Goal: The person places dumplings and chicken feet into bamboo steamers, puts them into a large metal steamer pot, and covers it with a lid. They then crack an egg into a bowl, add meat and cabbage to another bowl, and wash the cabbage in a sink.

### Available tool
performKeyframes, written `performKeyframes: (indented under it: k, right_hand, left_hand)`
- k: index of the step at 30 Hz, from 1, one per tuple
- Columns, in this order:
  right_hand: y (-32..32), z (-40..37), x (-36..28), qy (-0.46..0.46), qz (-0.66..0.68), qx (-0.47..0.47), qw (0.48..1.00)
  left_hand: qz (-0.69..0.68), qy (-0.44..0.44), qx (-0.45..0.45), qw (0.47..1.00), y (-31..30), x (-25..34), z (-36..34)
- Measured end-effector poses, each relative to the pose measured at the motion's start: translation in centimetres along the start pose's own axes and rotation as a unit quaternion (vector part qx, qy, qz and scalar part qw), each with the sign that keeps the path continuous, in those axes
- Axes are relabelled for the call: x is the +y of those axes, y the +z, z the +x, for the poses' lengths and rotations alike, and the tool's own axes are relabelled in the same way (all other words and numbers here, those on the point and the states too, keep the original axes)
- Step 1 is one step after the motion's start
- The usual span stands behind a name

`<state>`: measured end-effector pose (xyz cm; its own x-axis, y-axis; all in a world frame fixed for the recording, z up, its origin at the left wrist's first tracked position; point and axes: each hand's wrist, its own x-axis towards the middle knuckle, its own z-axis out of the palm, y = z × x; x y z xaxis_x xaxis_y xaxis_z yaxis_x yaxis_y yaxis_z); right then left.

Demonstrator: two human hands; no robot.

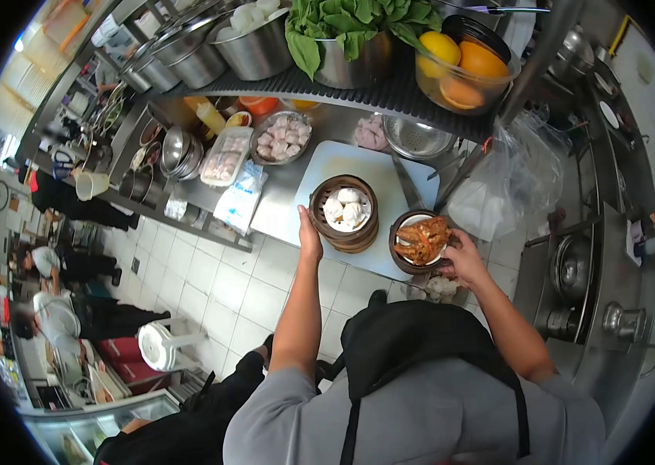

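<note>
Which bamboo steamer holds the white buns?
The left steamer, touched by the left hand; the right steamer, gripped by the right hand, holds orange-brown sauced pieces instead.

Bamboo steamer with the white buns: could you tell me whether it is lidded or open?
Open: the bamboo steamer bears no lid, its white buns show, left hand at its side.

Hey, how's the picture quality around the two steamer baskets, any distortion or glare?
Head view: strong fisheye, black corners, counter edges bowed; left hand by the bun steamer and right hand at the sauced-meat steamer are sharp at centre; glare on the steel bowls; people at far left look soft.
</note>
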<state>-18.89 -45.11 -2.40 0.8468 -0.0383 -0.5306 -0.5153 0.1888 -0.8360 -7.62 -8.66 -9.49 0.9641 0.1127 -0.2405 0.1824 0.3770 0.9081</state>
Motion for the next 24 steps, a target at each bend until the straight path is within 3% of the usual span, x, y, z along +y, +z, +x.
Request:
performKeyframes:
  k: [5,9,18,24]
  right_hand:
    - [-0.9,-0.6,-2.1,0.025,-0.026,-0.063,0.997]
    - [-3.3,0.6,-1.6,0.033,-0.05,-0.109,0.992]
    - [-6.5,-0.3,-3.2,0.055,-0.07,-0.181,0.979]
    - [-8.8,-0.8,-2.9,0.058,-0.08,-0.2,0.975]
  left_hand:
    - [-0.07,0.099,0.171,0.978,2.9,-1.2,-6.6]
    - [-0.161,0.106,0.097,0.976,1.5,-2.5,-6.2]
    - [-0.176,0.15,0.208,0.95,4.8,-4.2,-9.5]
    - [-0.206,-0.013,0.339,0.918,8.4,-2.9,-13.0]
